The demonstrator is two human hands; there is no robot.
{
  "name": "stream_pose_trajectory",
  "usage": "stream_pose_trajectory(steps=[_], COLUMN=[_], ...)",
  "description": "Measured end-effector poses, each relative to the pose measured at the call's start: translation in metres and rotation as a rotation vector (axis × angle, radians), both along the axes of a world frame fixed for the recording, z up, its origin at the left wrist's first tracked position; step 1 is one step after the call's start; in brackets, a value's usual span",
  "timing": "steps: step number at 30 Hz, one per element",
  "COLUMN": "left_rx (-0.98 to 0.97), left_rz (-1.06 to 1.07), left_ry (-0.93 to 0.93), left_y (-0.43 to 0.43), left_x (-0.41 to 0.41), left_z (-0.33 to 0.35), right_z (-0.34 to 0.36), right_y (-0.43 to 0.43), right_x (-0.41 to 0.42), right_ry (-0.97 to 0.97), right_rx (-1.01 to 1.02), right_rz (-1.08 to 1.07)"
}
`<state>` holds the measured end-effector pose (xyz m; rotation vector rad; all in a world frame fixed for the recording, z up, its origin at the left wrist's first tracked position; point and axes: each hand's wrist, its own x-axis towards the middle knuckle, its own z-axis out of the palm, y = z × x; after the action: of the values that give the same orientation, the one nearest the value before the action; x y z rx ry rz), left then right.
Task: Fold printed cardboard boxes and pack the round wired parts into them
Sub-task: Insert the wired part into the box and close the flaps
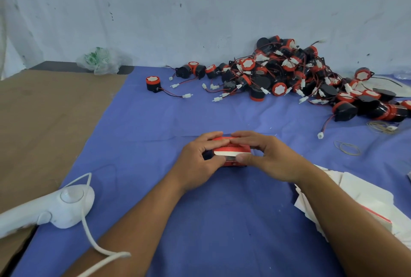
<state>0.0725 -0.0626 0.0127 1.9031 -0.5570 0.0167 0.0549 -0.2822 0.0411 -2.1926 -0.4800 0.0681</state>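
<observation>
Gripping one red box (231, 149), contents hidden: left hand (195, 165) and right hand (273, 161) both curl round it; one heap of parts (289, 72) lies beyond, uncountable.

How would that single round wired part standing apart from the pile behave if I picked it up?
The lone round wired part stands on a flat end, so it probably stays put when nudged; tipped onto its side it could roll. Its thin wire looks floppy, so the white connector would likely dangle and might snag.
</observation>
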Motion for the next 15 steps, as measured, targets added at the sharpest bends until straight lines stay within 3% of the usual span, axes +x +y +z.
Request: stream_pose_trajectory(steps=[7,15], left_rx=[-0.070,-0.085], left_rz=[-0.011,0.041], left_ry=[-0.004,-0.031], left_y=[-0.0007,-0.0009], left_x=[-0.0027,-0.0018], left_z=[0.0012,-0.0003], right_z=[-0.0069,-0.0069], right_y=[0.0049,0.0080], right_x=[0.0020,0.0017], right_ry=[-0.097,-0.174], right_rx=[0.038,-0.003], right_rz=[-0.101,-0.052])
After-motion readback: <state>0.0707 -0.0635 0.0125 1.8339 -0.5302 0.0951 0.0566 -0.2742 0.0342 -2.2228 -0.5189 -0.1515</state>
